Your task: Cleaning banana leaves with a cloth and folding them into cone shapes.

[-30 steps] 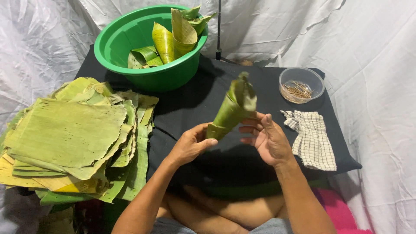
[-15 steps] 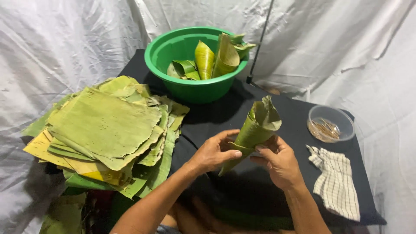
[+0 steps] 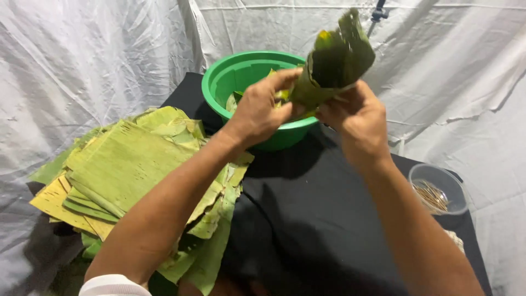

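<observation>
A rolled green leaf cone [image 3: 334,63] is raised over the green plastic basin [image 3: 230,77], its wide mouth pointing up and to the right. My left hand [image 3: 260,109] grips the cone's narrow lower end. My right hand [image 3: 356,118] holds the same end from the other side. Inside the basin I see the tips of other folded leaves [image 3: 235,101], mostly hidden behind my left hand.
A thick stack of flat banana leaves [image 3: 126,170] lies at the left on the black cloth-covered table [image 3: 307,219]. A clear round container of thin sticks [image 3: 438,189] stands at the right edge. White sheeting hangs all around.
Both hands have lifted the leaf cone up and forward from above the table's middle to over the basin. The view has swung right, so the basin sits nearer the centre.
</observation>
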